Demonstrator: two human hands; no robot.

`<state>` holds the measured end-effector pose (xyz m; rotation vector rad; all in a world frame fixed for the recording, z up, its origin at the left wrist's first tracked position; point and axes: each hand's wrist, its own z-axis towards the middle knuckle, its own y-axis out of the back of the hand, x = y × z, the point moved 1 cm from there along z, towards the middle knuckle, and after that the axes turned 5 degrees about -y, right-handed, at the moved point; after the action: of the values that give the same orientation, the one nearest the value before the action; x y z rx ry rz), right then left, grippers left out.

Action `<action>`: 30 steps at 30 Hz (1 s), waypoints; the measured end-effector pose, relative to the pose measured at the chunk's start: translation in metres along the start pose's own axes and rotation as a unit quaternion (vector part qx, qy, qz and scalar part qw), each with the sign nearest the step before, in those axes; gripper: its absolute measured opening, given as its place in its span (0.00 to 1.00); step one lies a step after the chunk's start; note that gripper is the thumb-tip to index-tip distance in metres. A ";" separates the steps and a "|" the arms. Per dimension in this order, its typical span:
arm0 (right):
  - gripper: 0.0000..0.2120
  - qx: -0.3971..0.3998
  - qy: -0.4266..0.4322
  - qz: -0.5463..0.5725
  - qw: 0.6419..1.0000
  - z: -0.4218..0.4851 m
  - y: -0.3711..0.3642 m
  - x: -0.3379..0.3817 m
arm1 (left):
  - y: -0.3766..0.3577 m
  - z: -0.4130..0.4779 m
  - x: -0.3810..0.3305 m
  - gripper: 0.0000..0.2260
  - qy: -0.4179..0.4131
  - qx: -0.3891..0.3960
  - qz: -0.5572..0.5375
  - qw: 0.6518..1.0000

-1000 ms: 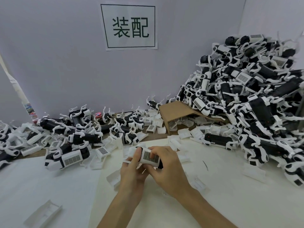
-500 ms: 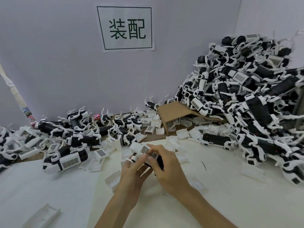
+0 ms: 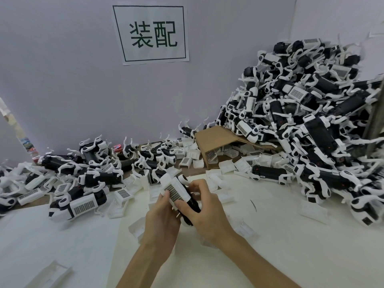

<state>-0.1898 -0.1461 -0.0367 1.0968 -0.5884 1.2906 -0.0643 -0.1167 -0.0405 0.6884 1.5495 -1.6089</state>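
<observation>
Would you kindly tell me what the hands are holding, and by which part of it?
Both hold one black-and-white gadget: the left hand holds its white grilled end, the right hand its black body.

We locate one black-and-white unit (image 3: 175, 193) just below the centre of the frame. Its white top panel, bearing a dark perforated grille, faces up. The body lies tilted: white end upper left, black end lower right.

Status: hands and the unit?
Left hand and right hand both grip the black-and-white unit, grille side up. Loose white covers lie close by on the table.
</observation>
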 end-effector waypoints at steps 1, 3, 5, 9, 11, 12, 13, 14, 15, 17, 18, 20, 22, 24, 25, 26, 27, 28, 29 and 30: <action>0.18 0.006 0.003 0.008 1.000 0.000 0.000 0.000 | -0.001 0.000 0.000 0.24 -0.002 0.002 0.000 1.000; 0.17 0.018 0.003 0.022 1.000 0.000 0.001 0.000 | -0.002 -0.001 0.001 0.24 -0.004 0.004 -0.001 1.000; 0.17 0.030 0.003 0.020 0.999 0.000 0.002 0.000 | -0.001 -0.001 0.001 0.24 -0.002 0.006 -0.011 1.000; 0.19 0.051 0.012 -0.004 0.999 0.002 0.006 -0.002 | 0.002 -0.002 -0.001 0.22 0.005 0.032 -0.041 0.999; 0.21 0.066 0.016 -0.011 0.998 0.003 0.007 -0.003 | 0.003 -0.002 -0.002 0.22 0.007 0.041 -0.053 0.998; 0.22 0.070 0.018 -0.013 0.997 0.003 0.007 -0.003 | 0.004 -0.002 -0.002 0.23 0.006 0.042 -0.055 0.998; 0.22 0.073 0.018 -0.014 0.997 0.003 0.007 -0.004 | 0.004 -0.002 -0.003 0.24 0.005 0.044 -0.055 0.998; 0.22 0.075 0.017 -0.014 0.997 0.003 0.008 -0.004 | 0.003 -0.002 -0.003 0.24 0.003 0.046 -0.054 0.997; 0.22 0.076 0.016 -0.011 0.997 0.003 0.008 -0.004 | 0.002 -0.003 -0.003 0.24 0.002 0.050 -0.055 0.997; 0.22 0.075 0.012 -0.002 0.997 0.003 0.009 -0.005 | 0.001 -0.004 -0.003 0.24 0.001 0.058 -0.054 0.997; 0.22 0.074 0.010 0.001 0.997 0.003 0.009 -0.005 | 0.000 -0.004 -0.003 0.23 -0.002 0.061 -0.049 0.997; 0.21 0.070 0.008 0.006 0.997 0.004 0.008 -0.005 | -0.002 -0.004 -0.004 0.21 -0.015 0.066 -0.028 0.997; 0.21 0.066 0.007 0.008 0.998 0.004 0.006 -0.004 | -0.002 -0.004 -0.006 0.20 -0.024 0.062 0.003 0.998; 0.21 0.059 0.004 0.010 0.998 0.004 0.006 -0.004 | -0.003 -0.003 -0.007 0.21 -0.031 0.049 0.032 0.998; 0.21 0.056 0.001 0.011 0.998 0.004 0.006 -0.004 | -0.003 -0.002 -0.007 0.21 -0.034 0.040 0.045 0.998; 0.20 0.054 -0.001 0.015 0.998 0.004 0.005 -0.005 | -0.003 -0.002 -0.007 0.21 -0.037 0.032 0.056 0.997; 0.19 0.052 -0.004 0.020 0.998 0.004 0.005 -0.006 | -0.002 -0.001 -0.006 0.20 -0.041 0.024 0.065 0.997; 0.18 0.053 -0.008 0.026 0.998 0.004 0.005 -0.007 | -0.002 0.000 -0.006 0.19 -0.045 0.016 0.072 0.996; 0.18 0.053 -0.012 0.031 0.998 0.004 0.005 -0.008 | -0.001 0.000 -0.005 0.18 -0.049 0.008 0.075 0.996; 0.17 0.053 -0.014 0.035 0.998 0.003 0.004 -0.008 | -0.001 0.001 -0.004 0.17 -0.052 0.003 0.075 0.996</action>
<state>-0.1945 -0.1530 -0.0409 1.1927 -0.5887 1.3824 -0.0625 -0.1168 -0.0366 0.6973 1.3860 -1.5129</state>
